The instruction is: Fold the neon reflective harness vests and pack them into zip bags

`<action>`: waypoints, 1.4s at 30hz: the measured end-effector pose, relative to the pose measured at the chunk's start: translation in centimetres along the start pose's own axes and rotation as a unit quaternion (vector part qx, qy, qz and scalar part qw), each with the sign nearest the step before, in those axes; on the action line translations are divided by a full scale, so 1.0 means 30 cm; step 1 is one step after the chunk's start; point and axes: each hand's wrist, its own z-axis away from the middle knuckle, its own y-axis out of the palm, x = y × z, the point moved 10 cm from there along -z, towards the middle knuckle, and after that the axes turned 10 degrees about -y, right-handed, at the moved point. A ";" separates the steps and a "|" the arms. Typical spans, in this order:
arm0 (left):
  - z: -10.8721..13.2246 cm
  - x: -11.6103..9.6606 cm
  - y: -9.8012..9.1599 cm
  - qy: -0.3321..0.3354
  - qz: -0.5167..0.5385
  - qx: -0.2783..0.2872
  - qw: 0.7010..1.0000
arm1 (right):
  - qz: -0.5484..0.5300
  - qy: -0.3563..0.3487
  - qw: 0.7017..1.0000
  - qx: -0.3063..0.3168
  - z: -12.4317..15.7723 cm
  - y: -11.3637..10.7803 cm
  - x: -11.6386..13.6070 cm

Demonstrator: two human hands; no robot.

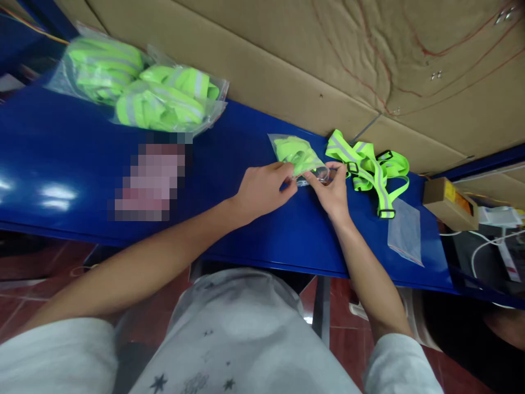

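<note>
A clear plastic bag with a folded neon-yellow reflective strap inside lies on the blue table in front of me. My left hand pinches its near left edge between thumb and fingers. At the near right edge, my right hand has its thumb and fingers closed on the bag's mouth. Just right of that hand is a loose neon-yellow reflective strap with black buckles, spread in a tangle. A flat clear zip bag lies nearer to me, below the strap.
Several bagged neon straps are heaped at the back left. A pixelated pinkish patch covers something on the blue table. Cardboard walls the back. A small cardboard box and white cables stand at the right.
</note>
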 end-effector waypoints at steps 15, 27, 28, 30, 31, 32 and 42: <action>-0.032 -0.031 -0.139 0.210 0.111 0.028 0.971 | -0.150 -0.037 0.987 0.046 -0.017 -0.056 0.120; -0.064 -0.017 -0.235 0.071 0.325 0.080 0.940 | -0.129 -0.201 0.965 0.109 0.019 -0.141 0.314; -0.062 -0.011 -0.224 0.064 0.356 0.103 0.926 | -0.117 -0.205 0.966 0.104 0.023 -0.142 0.318; -0.056 0.011 -0.191 0.040 0.414 0.147 0.897 | -0.095 -0.202 0.969 0.108 0.029 -0.133 0.319; -0.055 0.031 -0.172 0.016 0.434 0.162 0.886 | -0.084 -0.198 0.970 0.117 0.031 -0.125 0.317; -0.055 0.056 -0.153 -0.015 0.443 0.170 0.880 | -0.073 -0.196 0.970 0.127 0.032 -0.118 0.316; -0.059 0.142 -0.141 -0.117 0.455 0.112 0.876 | -0.060 -0.157 0.980 0.109 0.015 -0.127 0.273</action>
